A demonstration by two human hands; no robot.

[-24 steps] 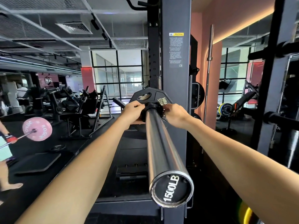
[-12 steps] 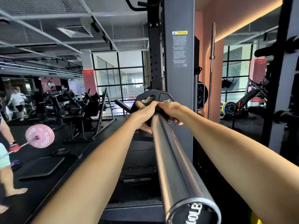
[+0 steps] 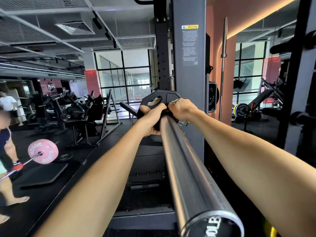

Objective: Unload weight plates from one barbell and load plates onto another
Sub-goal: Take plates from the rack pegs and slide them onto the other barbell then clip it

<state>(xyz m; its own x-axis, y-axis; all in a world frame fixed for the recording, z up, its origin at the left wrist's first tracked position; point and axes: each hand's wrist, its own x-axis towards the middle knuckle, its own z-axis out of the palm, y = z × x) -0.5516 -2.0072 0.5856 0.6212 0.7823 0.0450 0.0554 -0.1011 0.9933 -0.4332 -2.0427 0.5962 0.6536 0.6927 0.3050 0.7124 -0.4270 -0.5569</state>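
A steel barbell sleeve (image 3: 186, 168) runs away from me, its end cap at the bottom right. At its far end sits a black weight plate (image 3: 168, 97) with grip holes, up against the rack. A black collar (image 3: 157, 128) wraps the sleeve just in front of the plate. My left hand (image 3: 151, 120) grips the collar from the left, fingers curled under it. My right hand (image 3: 182, 109) grips it from the top right, with a small metal piece showing at its fingertips. Most of the collar is hidden by both hands.
The grey rack upright (image 3: 188, 74) stands just right of the plate, with another plate (image 3: 212, 98) stored behind it. A bare barbell (image 3: 223, 65) stands upright by the pink wall. At left a person holds a bar with a pink plate (image 3: 42, 152). Exercise machines (image 3: 89, 115) fill the left middle.
Both hands have closed in tighter over the collar, the right hand sliding onto its top. The view has shifted so the sleeve's end cap sits lower and further right.
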